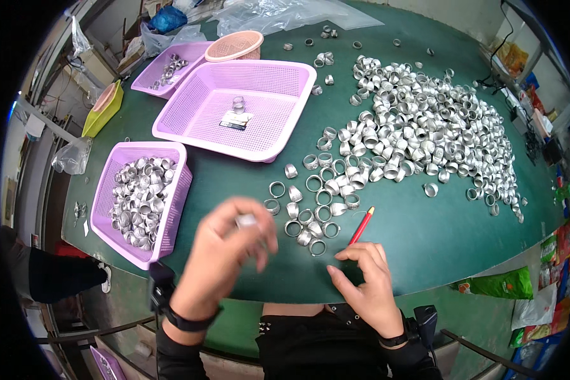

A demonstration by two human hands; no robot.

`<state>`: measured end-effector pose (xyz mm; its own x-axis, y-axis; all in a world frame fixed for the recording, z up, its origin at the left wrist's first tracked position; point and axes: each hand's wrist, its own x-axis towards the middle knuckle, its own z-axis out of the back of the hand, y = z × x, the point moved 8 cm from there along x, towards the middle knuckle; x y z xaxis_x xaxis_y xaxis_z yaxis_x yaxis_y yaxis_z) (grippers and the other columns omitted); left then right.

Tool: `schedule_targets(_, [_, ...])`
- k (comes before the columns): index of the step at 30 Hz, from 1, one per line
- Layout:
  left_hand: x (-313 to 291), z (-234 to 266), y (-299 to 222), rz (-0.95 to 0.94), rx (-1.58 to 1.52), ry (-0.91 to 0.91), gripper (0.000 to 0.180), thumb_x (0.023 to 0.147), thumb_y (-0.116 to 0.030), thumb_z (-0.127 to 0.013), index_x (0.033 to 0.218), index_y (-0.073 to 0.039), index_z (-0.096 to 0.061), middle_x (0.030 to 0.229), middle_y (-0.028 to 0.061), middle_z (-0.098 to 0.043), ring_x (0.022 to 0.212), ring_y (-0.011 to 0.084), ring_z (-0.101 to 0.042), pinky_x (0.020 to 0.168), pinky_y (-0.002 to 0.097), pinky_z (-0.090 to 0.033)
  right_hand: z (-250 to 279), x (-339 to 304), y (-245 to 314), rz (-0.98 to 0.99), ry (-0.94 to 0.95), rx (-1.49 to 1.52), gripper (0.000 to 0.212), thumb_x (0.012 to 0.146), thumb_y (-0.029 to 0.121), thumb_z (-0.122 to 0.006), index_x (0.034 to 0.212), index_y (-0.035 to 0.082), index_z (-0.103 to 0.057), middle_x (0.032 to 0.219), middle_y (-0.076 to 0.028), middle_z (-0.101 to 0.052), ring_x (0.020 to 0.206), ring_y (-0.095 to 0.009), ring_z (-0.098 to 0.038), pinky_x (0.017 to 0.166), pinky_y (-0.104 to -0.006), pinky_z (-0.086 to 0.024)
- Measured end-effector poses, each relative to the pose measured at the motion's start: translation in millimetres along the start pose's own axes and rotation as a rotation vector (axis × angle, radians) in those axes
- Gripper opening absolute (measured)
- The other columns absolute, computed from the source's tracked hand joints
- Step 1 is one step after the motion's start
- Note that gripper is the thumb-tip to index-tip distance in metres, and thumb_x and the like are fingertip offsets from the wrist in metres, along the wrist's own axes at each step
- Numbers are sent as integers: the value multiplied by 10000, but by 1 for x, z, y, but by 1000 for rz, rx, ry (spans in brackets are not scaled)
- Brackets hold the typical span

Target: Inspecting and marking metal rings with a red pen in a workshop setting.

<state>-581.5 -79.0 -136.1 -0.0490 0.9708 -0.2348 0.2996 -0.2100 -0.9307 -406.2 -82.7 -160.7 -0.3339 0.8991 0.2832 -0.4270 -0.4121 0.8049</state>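
My left hand [231, 237], slightly blurred, is raised over the green table near its front edge. Between its thumb and fingers is a small silvery metal ring [246, 220]. My right hand [368, 285] hovers at the table's front edge with thumb and index finger apart and nothing seen between them. Just beyond its fingertips lies a red pencil-like marker [361, 227] with a yellowish end. Several loose metal rings [317, 247] lie between the hands, some flat and some on their sides. They run back into a large heap of similar rings [418, 120] on the right.
A lilac basket [177, 212] filled with metal rings stands left of my left hand. Behind it, a larger lilac basket [202, 130] holds a couple of rings and a card. Another lilac basket [149, 79] and a peach basket [234, 45] stand farther back, near plastic sheeting [291, 16].
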Motion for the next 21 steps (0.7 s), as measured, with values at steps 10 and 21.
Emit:
schedule_targets(10, [12,-30,-18,-678,1421,-23,127,619,-112,-665,658,-24,-583,651,87,-525,614,257,-503,564,329,-404,-36,2,-12,-7,7,-273,330,612,142,-667,873,28,-500,849,-92,-470,778,-270,-435,647,-344,-383])
schedule_targets(21, [-14,-15,78,-145,831,56,121,667,-44,-645,753,15,-584,731,64,-559,587,91,-542,534,204,-438,-14,-38,-42,-471,130,876,237,713,-102,-521,933,-17,-497,890,-54,-476,750,-76,-490,642,-200,-432])
